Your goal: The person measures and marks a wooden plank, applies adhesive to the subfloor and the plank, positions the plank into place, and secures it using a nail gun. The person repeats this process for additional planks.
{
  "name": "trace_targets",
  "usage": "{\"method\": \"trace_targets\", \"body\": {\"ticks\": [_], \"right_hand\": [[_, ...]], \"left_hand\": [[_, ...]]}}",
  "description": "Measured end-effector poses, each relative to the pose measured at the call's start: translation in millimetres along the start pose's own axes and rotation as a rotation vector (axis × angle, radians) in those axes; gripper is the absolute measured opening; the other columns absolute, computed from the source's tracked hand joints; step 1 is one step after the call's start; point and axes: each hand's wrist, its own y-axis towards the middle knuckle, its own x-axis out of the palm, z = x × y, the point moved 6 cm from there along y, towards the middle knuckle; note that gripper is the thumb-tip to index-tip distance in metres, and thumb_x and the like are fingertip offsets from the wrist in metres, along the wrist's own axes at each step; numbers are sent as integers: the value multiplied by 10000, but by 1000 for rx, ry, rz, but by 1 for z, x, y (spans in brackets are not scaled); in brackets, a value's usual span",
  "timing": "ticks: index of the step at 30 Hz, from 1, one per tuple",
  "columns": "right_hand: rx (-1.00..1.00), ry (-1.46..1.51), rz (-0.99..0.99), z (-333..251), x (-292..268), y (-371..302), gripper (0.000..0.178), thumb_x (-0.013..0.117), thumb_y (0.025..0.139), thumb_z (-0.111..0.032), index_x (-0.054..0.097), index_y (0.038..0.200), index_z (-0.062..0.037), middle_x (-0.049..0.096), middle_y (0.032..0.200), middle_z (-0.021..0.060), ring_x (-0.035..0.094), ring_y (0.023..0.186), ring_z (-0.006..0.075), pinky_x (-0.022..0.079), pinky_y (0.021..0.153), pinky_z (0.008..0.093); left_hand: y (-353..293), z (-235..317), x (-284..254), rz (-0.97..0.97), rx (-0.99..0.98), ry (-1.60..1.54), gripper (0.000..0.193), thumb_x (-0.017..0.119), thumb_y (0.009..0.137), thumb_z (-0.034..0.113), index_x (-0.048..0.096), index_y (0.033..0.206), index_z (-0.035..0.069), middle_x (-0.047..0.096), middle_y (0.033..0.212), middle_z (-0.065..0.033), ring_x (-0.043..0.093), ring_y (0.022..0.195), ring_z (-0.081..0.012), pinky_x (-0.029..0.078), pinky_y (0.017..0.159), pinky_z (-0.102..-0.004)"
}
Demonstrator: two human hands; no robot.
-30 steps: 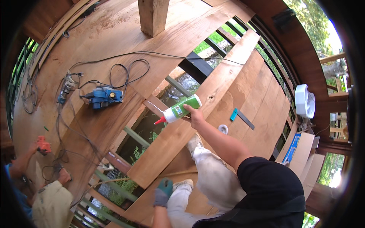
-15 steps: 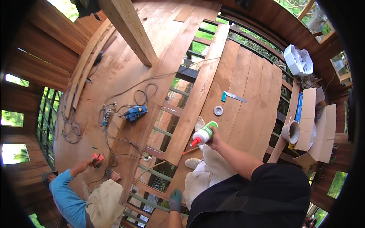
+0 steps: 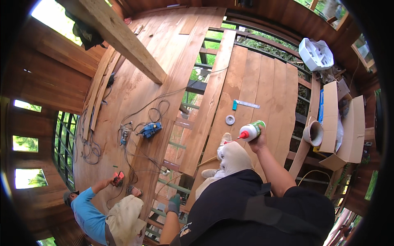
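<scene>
My right hand (image 3: 257, 141) is closed around a white squeeze bottle (image 3: 251, 130) with a green label. The bottle is tilted, its red nozzle (image 3: 243, 135) pointing down and left above my bent knee. A small red bit shows near the nozzle tip; I cannot make out what it is. Low in the picture, my left hand (image 3: 174, 203) wears a grey-green glove beside the open floor joists; its fingers are too unclear to read. Beyond the bottle, a grey roll of tape (image 3: 230, 119) and a try square (image 3: 246, 104) with a teal handle lie on the boards.
A loose long plank (image 3: 209, 102) lies beside open gaps between joists. At left, a co-worker (image 3: 92, 209) in a blue shirt holds a red tool (image 3: 118, 179). Nearby are a blue power planer (image 3: 150, 130) and trailing cords. A wooden post (image 3: 123, 41) stands ahead; cardboard boxes (image 3: 353, 131) stand right.
My right hand has carried the bottle to the right, away from the loose plank's end. My left hand appears farther left and slightly higher. The view has shifted.
</scene>
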Motion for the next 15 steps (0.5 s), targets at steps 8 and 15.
{"method": "trace_targets", "body": {"ticks": [8,15], "right_hand": [[-166,139,113,-144,-43,25,585,552,908,-559,619,1230,-75,699,1163,95,670,1075,276,534,954,433],[-250,198,230,-296,-60,97,547,591,906,-518,580,1278,-116,682,1199,73,667,1057,261,542,885,413]], "left_hand": [[16,168,139,-117,162,21,195,568,900,271,629,956,95,626,810,-20,586,672,-136,372,527,-280],[33,281,275,-279,580,937,193,548,876,233,649,865,69,600,693,-133,593,578,-256,488,560,-383]]}}
